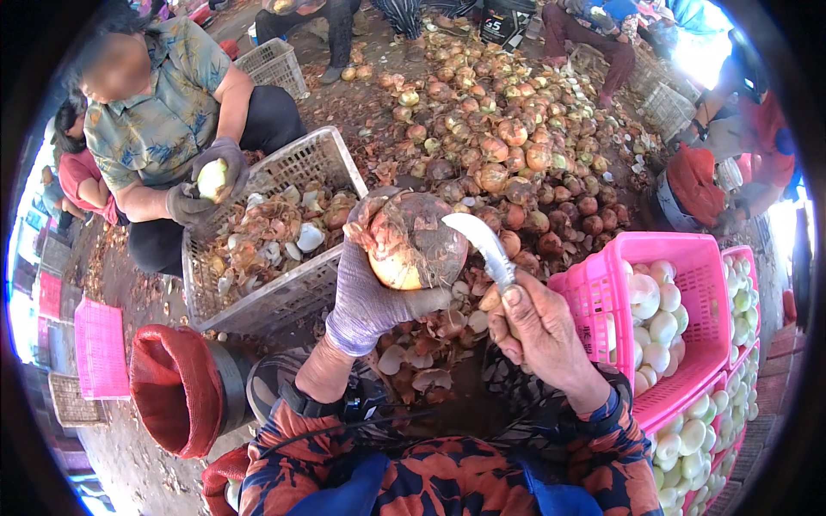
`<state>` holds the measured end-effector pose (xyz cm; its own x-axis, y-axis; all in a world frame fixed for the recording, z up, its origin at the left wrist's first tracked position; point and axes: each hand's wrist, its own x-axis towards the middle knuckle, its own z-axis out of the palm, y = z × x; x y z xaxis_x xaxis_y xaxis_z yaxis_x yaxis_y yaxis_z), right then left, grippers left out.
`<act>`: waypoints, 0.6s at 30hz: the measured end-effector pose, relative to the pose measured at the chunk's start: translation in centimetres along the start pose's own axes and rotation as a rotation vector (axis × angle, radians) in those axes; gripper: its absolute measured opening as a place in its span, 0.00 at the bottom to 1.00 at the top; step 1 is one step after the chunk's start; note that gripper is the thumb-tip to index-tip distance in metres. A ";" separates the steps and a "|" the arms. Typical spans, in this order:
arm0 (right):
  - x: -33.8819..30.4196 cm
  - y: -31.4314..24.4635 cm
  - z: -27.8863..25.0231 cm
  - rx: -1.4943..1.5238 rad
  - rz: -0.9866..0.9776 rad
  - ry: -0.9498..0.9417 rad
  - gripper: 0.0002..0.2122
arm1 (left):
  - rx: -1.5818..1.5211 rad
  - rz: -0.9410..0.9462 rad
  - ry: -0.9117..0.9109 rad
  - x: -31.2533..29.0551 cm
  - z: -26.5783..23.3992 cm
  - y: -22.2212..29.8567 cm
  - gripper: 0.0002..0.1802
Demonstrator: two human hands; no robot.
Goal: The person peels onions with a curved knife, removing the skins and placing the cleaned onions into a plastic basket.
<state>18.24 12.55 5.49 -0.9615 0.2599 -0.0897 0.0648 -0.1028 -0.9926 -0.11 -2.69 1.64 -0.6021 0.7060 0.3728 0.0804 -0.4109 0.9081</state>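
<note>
In a grey-purple glove, my left hand (379, 297) grips a large brown onion (413, 245) whose dry, dirty skin is partly loose on the left side. My bare right hand (542, 331) is wrapped round the handle of a knife with a short curved blade (480, 239). The blade's tip is close to the onion's upper right side; whether it touches, I cannot tell. Below the onion, between my knees, lie loose peels and skins (422, 357).
A big heap of unpeeled onions (516, 155) covers the ground ahead. A grey crate (258, 301) of peels stands left, beside a co-worker (159, 120) holding a peeled onion (212, 179). Pink crates (619, 258) of peeled onions stand right; a red-lined bucket (176, 387) is lower left.
</note>
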 end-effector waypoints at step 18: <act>2.1 4.9 -2.4 0.304 0.085 -0.175 0.18 | 0.252 0.073 0.126 -0.9 4.3 -3.2 0.58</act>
<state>17.17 14.86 0.26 -0.9890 0.0721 -0.1293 0.0894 -0.4051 -0.9099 3.61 0.48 -0.76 -0.6802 0.5963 0.4262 0.3123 -0.2903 0.9045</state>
